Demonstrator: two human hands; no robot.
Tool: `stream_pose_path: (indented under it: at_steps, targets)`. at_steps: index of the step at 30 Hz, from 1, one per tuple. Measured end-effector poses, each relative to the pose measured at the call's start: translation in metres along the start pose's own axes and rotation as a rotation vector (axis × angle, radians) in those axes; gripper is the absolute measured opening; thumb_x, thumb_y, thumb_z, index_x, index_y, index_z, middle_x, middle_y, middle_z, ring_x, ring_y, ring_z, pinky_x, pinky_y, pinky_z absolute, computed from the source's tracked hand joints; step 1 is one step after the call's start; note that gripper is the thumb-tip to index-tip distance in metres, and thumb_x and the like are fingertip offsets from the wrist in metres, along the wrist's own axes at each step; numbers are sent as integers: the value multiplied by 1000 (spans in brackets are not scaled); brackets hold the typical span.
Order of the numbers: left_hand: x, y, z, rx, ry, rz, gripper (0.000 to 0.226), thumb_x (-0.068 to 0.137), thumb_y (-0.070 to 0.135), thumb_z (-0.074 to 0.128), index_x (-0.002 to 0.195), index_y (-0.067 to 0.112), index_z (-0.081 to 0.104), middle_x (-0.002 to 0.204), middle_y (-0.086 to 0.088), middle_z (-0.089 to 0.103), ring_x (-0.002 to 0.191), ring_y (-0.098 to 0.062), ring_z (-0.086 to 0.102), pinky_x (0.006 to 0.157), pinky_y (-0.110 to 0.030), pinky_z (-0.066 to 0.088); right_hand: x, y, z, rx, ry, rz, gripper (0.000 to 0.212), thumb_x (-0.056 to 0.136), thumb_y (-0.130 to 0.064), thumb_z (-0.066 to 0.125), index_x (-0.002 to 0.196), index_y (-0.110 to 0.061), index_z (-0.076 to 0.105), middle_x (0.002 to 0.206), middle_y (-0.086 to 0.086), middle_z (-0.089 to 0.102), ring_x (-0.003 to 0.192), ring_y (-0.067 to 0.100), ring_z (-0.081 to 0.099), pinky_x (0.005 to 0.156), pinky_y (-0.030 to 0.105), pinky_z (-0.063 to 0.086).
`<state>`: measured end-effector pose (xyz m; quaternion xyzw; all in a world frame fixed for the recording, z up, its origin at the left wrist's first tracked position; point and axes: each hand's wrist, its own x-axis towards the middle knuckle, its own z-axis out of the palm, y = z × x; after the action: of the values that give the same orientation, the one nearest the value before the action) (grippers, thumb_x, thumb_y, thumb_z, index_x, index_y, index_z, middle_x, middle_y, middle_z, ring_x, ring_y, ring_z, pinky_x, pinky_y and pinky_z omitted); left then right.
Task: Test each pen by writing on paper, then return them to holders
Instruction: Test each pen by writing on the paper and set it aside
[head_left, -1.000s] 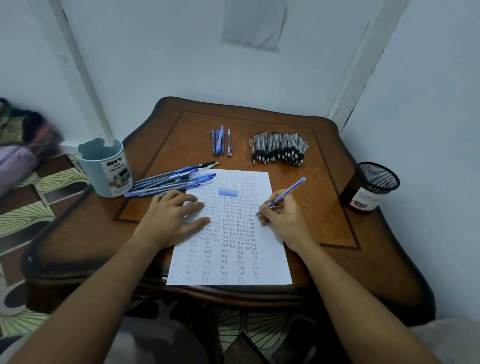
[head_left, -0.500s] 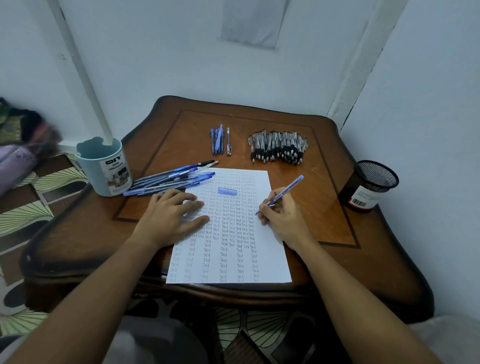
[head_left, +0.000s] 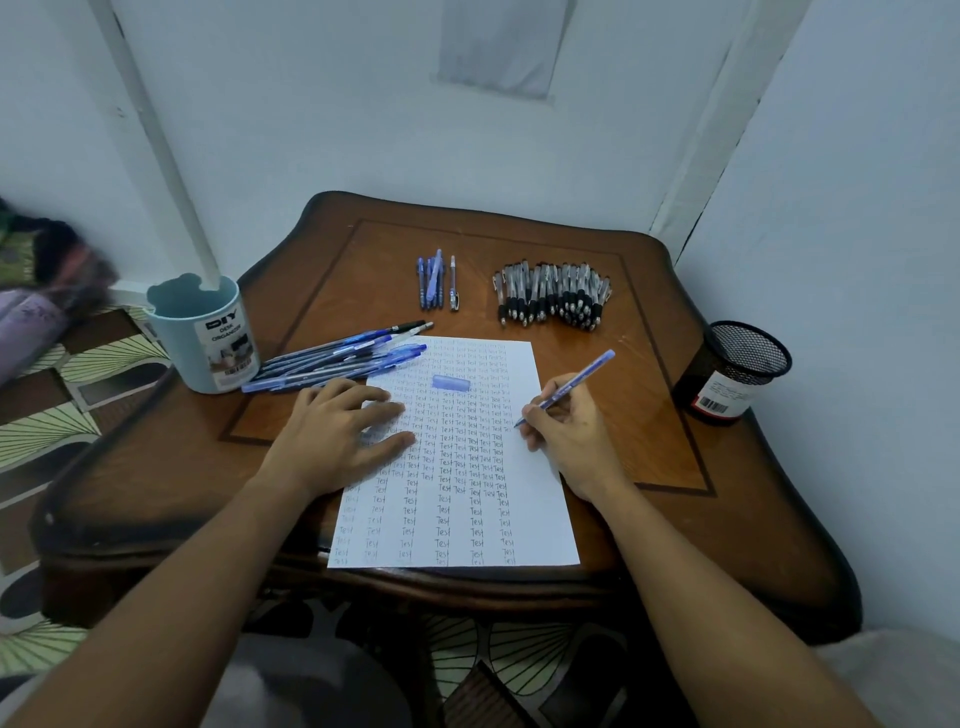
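Head view, right hand gripping pen, paper edge

1 paper sheet; 1 pen cap; 2 holders: blue cup, black mesh cup; 3 pen groups, pens too many to count; 2 hands.

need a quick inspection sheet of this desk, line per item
surface: wooden table, corner of room
job's things: paper filled with "Test" columns; blue pen tip at paper's right edge; pen cap on paper; blue pens fanned by blue holder; small pen row and black-grip pens at back; mesh holder right
clutter: nothing seen
grippers: left hand flat on paper; right hand grips blue pen
cables: nothing seen
surroundings: white walls; patterned floor; blurred fabric left
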<state>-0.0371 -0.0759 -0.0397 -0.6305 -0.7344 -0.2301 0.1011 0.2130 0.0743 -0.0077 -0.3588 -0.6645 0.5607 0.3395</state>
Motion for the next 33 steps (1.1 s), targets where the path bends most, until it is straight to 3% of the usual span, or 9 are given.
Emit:
stream_pose_path:
  at_steps: [10,12,15,17,21,23,26,30,33]
  targets:
    - [-1,1,-1,-1,-1,-4,69,86,81,29,112,34,74,116,12,67,111,-18,54,82,-40,35,0,-1,2,-55,-11,7,20,94,3,60,96,-12,47,80,15,61,67,21,61,61,33,52]
    - [-2,3,-1,0,-15,-8,69,86,81,28,112,35,73,117,12,66,111,-17,53,82,-40,34,1,0,1,48,6,15,18,95,4,58,97,-9,47,79,14,61,67,23,60,60,33,53]
    - [-1,4,-3,-9,-42,-19,69,87,80,26,114,36,72,118,14,65,112,-15,51,84,-40,36,3,-6,-1,175,53,5,4,99,-4,58,103,-4,56,79,11,65,69,21,65,66,32,58]
    - [1,5,-5,-15,-55,-25,68,89,78,25,115,35,71,118,15,65,113,-13,51,85,-40,36,9,-14,2,148,64,-39,8,101,-12,56,103,-9,64,76,9,65,67,20,65,64,33,59]
    - [4,7,-7,-43,-39,-46,55,92,64,33,114,30,71,117,17,67,112,-12,53,86,-42,38,29,-27,23,-330,-30,-179,4,100,-15,59,101,-18,59,89,4,66,79,21,66,69,37,59]
    - [3,6,-5,-45,-34,-44,51,94,59,34,114,30,70,116,17,67,111,-13,53,86,-42,37,36,-26,36,-563,-134,-220,14,97,-15,64,105,-19,53,105,0,62,94,15,60,73,28,50]
    - [2,4,-4,-29,-39,-44,45,96,55,34,116,31,67,115,18,67,111,-12,53,85,-40,36,43,-23,52,-769,-234,-219,19,97,-16,62,108,-22,49,110,6,60,96,19,55,70,31,40]
    - [3,5,-6,-25,-52,-61,51,95,56,31,121,28,64,115,15,68,112,-16,54,87,-40,35,46,-24,60,-847,-236,-254,21,96,-5,58,104,-21,48,101,9,63,91,24,55,70,38,47]
    - [5,3,-7,-36,-128,-83,60,93,63,28,135,29,52,122,15,64,119,-13,49,92,-38,32,38,-27,64,-739,-338,-284,25,95,-7,63,102,-25,48,103,1,63,87,15,56,66,20,44]
